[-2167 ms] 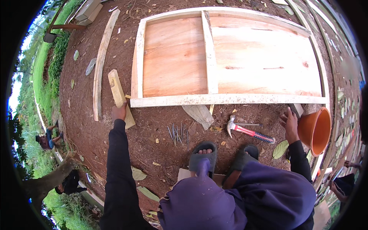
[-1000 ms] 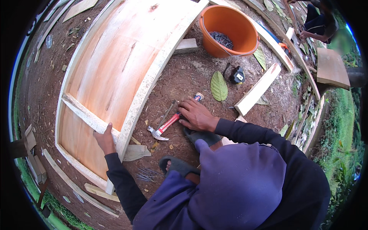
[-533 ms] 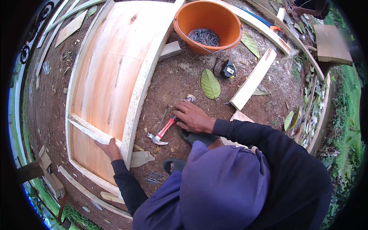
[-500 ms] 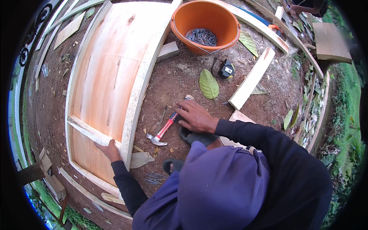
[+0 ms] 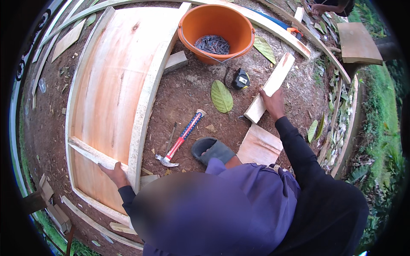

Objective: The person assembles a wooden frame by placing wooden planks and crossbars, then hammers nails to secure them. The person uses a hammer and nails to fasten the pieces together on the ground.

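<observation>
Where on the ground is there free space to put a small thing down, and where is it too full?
Bare soil lies between the frame and the leaf, below the bucket. A smaller patch lies between the hammer and the plank under the right hand. It is crowded by the tape measure and around the sandal.
</observation>
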Available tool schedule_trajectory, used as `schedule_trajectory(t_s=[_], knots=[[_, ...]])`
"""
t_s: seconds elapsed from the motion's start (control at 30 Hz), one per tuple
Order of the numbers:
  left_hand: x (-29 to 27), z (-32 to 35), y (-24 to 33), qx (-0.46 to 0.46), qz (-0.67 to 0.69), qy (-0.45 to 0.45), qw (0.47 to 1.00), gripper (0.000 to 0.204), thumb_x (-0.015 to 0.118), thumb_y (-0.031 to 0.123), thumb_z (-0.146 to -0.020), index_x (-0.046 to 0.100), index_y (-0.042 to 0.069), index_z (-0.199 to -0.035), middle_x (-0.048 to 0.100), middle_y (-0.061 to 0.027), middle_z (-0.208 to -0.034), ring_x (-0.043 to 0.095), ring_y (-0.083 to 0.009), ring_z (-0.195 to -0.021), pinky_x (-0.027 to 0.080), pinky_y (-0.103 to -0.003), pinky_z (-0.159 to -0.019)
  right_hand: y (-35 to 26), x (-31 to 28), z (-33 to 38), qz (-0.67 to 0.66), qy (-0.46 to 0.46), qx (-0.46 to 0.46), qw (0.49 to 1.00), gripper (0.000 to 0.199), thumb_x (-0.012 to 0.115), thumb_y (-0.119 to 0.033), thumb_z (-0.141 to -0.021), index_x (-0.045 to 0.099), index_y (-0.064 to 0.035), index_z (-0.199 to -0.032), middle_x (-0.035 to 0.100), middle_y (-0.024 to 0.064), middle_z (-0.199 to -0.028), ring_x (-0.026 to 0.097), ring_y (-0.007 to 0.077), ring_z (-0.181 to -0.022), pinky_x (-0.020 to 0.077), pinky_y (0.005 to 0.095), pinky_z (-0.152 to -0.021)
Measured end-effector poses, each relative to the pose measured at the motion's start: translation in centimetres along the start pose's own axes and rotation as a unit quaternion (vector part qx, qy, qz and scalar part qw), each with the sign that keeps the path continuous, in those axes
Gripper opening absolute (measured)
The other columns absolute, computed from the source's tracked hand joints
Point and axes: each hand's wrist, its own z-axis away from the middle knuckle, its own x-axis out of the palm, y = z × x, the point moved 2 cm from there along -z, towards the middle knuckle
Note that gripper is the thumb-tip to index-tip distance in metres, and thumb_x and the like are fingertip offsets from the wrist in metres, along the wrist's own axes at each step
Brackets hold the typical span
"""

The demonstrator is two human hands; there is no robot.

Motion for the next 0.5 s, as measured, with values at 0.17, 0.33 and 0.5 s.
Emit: schedule_trajectory(t_s=[0.17, 0.33, 0.5], knots=[[0.6, 0.1, 0.8, -0.013, -0.023, -0.002, 1.000, 0.101, 0.062, -0.009, -0.079, 0.007, -0.001, -0.163, 0.022, -0.0249, -0.166, 0.028, -0.0380, -0.152, 0.024, -0.041, -0.125, 0.0, -0.8, -1.9, -0.014, 0.006, 0.039, 0.999, 0.089, 0.084, -0.039, -0.078, 0.042, 0.0177, -0.133, 0.057, 0.0326, -0.126, 0.058, 0.0432, -0.119, 0.0478, 0.0528, -0.099], [0.0, 0.7, 0.5, -0.015, 0.025, -0.007, 1.000, 0.101, 0.061, -0.009, -0.080, 0.005, 0.000, -0.163, 0.023, -0.0253, -0.165, 0.030, -0.0375, -0.151, 0.024, -0.042, -0.125, 0.3, -3.7, -3.0, -0.398, -0.151, 0.187, 0.885, 0.053, 0.077, -0.021, -0.078, 0.059, 0.0024, -0.122, 0.064, 0.0110, -0.108, 0.061, 0.0231, -0.100, 0.0480, 0.0397, -0.087], [-2.8, 2.8, -1.3, -0.053, 0.063, -0.019, 0.996, 0.101, 0.064, -0.006, -0.082, 0.007, 0.001, -0.164, 0.017, -0.0230, -0.168, 0.023, -0.0363, -0.155, 0.021, -0.042, -0.126, 1.7, -7.0, -3.3, -0.659, -0.227, 0.116, 0.707, 0.033, 0.064, -0.017, -0.096, 0.058, -0.0036, -0.125, 0.065, 0.0092, -0.117, 0.062, 0.0256, -0.109, 0.0487, 0.0429, -0.097]])
